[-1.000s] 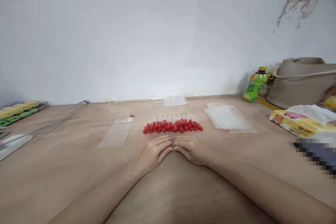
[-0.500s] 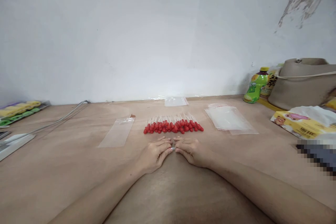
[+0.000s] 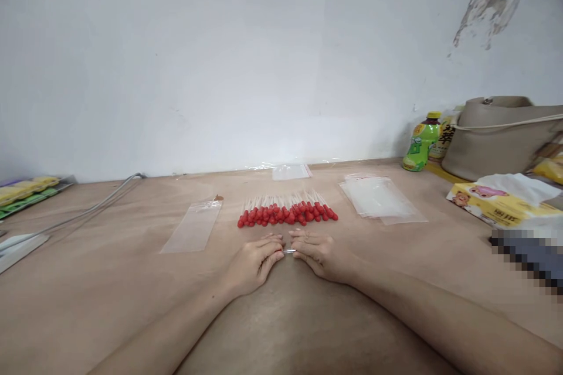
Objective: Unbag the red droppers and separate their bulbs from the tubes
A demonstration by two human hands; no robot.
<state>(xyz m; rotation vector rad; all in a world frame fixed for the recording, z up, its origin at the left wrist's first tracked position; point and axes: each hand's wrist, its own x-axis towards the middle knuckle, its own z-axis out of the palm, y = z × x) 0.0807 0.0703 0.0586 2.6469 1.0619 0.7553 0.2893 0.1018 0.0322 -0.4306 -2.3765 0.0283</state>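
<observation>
At the front middle of the table, my left hand (image 3: 254, 262) pinches one end of a thin, pale red-tipped stick (image 3: 288, 251). A speck of red shows at these fingertips. The other end is pinched by my right hand (image 3: 322, 255), so the stick lies level across the short gap between the hands. Most of it is hidden by my fingers. Just beyond the hands lies a row of red-tipped sticks (image 3: 288, 214), red ends toward me and white shafts toward the wall.
A clear plastic bag (image 3: 193, 227) lies left of the row, a stack of zip bags (image 3: 378, 198) to its right, another bag (image 3: 291, 171) behind. Rightward stand a green bottle (image 3: 421, 143), beige handbag (image 3: 492, 140) and tissue pack (image 3: 497, 208). A grey cable (image 3: 94, 208) runs left.
The gap between my hands has widened slightly, and more of the stick shows. A small turn of the camera shifts the whole scene a little to the left.
</observation>
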